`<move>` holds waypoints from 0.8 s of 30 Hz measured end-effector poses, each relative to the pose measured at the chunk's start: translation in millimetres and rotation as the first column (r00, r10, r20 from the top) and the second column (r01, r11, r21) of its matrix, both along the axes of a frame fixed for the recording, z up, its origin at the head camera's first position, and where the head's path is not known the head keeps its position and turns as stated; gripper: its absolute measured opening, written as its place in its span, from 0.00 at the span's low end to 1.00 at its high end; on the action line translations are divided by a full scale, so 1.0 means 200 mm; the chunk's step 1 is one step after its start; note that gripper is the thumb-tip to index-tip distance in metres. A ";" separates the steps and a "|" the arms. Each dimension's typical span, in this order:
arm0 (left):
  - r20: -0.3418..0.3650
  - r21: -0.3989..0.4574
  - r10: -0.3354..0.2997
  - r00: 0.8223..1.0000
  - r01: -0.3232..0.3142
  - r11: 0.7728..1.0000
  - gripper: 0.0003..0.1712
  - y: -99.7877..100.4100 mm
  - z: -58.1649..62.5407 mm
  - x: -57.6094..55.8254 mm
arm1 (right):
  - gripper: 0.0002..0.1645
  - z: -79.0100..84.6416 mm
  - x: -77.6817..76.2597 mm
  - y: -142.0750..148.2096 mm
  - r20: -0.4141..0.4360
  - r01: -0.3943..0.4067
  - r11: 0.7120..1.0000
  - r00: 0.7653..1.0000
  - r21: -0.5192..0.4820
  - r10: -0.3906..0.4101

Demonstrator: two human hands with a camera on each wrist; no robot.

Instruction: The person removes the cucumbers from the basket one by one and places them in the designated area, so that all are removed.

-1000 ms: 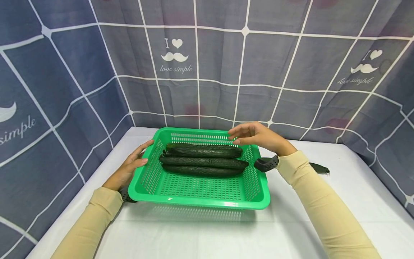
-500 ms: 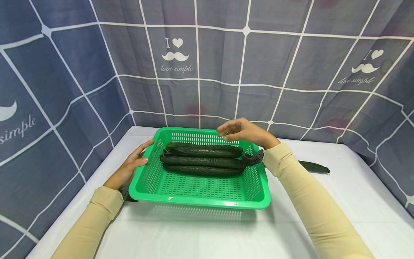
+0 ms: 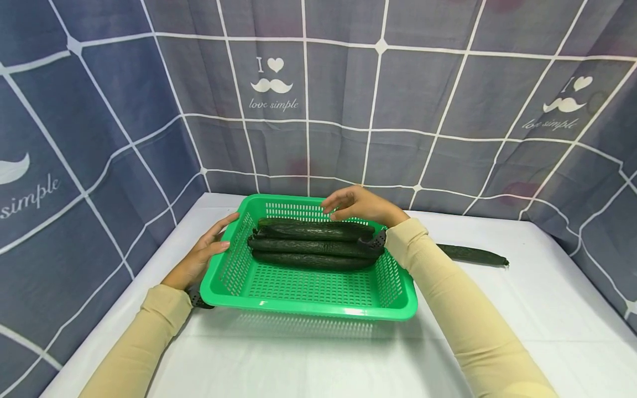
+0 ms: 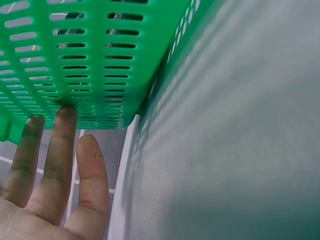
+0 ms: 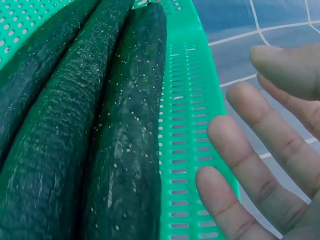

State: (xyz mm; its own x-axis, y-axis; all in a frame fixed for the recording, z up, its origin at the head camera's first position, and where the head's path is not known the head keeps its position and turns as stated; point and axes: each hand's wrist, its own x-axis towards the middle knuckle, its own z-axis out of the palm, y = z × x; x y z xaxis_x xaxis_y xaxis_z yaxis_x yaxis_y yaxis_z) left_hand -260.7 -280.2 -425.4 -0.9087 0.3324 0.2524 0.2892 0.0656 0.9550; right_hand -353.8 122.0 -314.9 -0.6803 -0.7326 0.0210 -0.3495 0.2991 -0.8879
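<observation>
A green slotted plastic basket [image 3: 308,310] holds several long dark-green cucumbers [image 3: 313,261], lying side by side towards its far wall. My left hand [image 3: 201,255] rests against the basket's left side, fingers extended; in the left wrist view the fingertips [image 4: 65,112] meet the slotted wall [image 4: 90,55]. Over the far right rim hovers my right hand [image 3: 363,205], fingers loosely bent and holding nothing. Its black wrist strap [image 3: 375,239] covers part of the cucumbers. The right wrist view shows the spread fingers [image 5: 230,145] apart from the nearest cucumber [image 5: 125,125].
Another cucumber [image 3: 473,255] lies on the white tabletop [image 3: 522,309] right of the basket, partly hidden behind the right sleeve [image 3: 448,298]. A grey-blue checked curtain [image 3: 338,99] hangs behind the table and at both sides.
My right hand has moved left along the basket's far rim, uncovering more of the cucumber on the table. The left hand and the basket look nearly unmoved.
</observation>
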 end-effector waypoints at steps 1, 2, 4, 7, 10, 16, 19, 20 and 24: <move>-0.002 0.001 -0.001 1.000 0.001 1.000 0.41 0.00 0.00 0.00 | 0.25 0.00 0.00 -0.01 0.002 0.001 1.000 1.000 -0.002 -0.001; -0.002 0.003 -0.002 1.000 0.002 1.000 0.41 0.00 0.00 0.00 | 0.25 -0.01 -0.01 -0.02 0.011 0.003 1.000 1.000 -0.004 -0.003; 0.002 0.004 -0.006 1.000 0.006 1.000 0.41 0.00 0.00 0.00 | 0.25 -0.02 -0.01 -0.03 0.032 0.004 1.000 0.999 -0.014 -0.003; 0.004 0.010 -0.009 1.000 0.009 1.000 0.41 0.00 0.00 0.00 | 0.26 -0.03 -0.02 -0.04 0.034 0.006 1.000 0.999 -0.011 -0.006; -0.005 0.008 -0.005 1.000 0.005 1.000 0.40 0.00 0.00 0.00 | 0.26 -0.05 -0.03 -0.06 0.016 0.013 1.000 1.000 0.002 -0.013; -0.017 -0.001 0.005 1.000 -0.005 1.000 0.40 -0.01 -0.01 0.00 | 0.24 -0.10 -0.05 -0.07 -0.020 0.017 1.000 1.000 0.020 -0.017; -0.016 0.000 0.008 1.000 -0.008 1.000 0.40 -0.01 -0.01 -0.01 | 0.24 -0.12 -0.05 -0.07 -0.017 0.000 1.000 1.000 0.016 0.000; -0.015 0.001 0.008 1.000 -0.008 1.000 0.40 -0.01 -0.01 -0.01 | 0.24 -0.12 -0.05 -0.07 -0.012 -0.003 1.000 1.000 0.016 0.004; -0.015 0.002 0.007 1.000 -0.007 1.000 0.40 0.00 -0.01 -0.01 | 0.25 -0.14 -0.06 -0.05 -0.006 -0.002 1.000 1.000 0.027 0.002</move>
